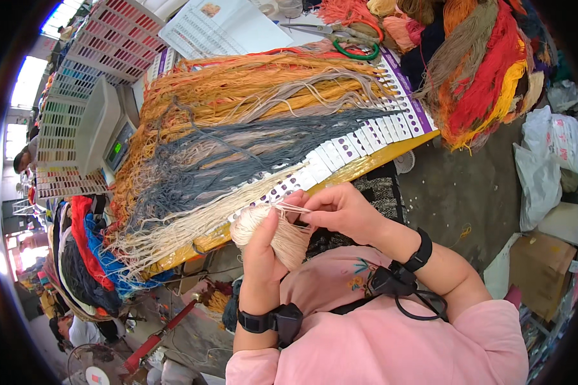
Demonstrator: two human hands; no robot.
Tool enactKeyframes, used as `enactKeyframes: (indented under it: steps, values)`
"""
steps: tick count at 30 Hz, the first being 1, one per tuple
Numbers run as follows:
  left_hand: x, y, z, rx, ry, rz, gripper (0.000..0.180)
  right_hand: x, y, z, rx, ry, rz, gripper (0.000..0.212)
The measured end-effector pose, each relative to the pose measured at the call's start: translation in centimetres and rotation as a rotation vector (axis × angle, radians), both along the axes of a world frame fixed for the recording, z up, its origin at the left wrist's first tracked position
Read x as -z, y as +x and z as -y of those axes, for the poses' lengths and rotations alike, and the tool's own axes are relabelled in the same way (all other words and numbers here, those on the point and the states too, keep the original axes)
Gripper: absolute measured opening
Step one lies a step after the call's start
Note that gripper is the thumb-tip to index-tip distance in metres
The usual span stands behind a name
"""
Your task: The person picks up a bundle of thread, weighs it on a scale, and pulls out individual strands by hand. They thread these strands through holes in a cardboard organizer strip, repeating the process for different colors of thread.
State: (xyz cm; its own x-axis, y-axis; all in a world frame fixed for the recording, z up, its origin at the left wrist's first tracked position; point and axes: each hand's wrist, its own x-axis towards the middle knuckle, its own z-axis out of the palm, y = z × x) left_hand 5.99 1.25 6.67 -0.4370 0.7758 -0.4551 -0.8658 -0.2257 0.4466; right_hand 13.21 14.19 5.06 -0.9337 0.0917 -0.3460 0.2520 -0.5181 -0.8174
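My left hand [262, 250] is wrapped round a cream skein of thread [290, 245], held in front of my chest at the table's near edge. Just right of it, my right hand [348, 210] pinches a few cream strands at the top of the skein. Close behind both hands runs a white punched card strip [327, 160] along the yellow table edge [366, 165]. Strands hang from its holes and spread leftward: cream threads [192, 239] nearest me, then slate-blue threads [218, 154], then orange and golden threads [237, 83].
Scissors with a green handle [356, 54] lie at the back beside a printed sheet [221, 29]. A scale [106, 122] and colour charts [77, 77] stand at the left. Coloured skeins [475, 83] hang at the right, near plastic bags [539, 167] and a cardboard box [539, 269].
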Motion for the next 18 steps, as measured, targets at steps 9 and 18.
enactKeyframes:
  steps: [9, 18]
  values:
    - [0.5, -7.2, 9.4, -0.682, 0.191, 0.138, 0.011, -4.6, 2.0, -10.6, 0.477, 0.280, -0.375, 0.004]
    - [1.0, -6.9, 4.5, -0.344, 0.129, 0.133, 0.032, -3.4, -0.4, -17.3, 0.488, 0.755, -0.293, 0.011]
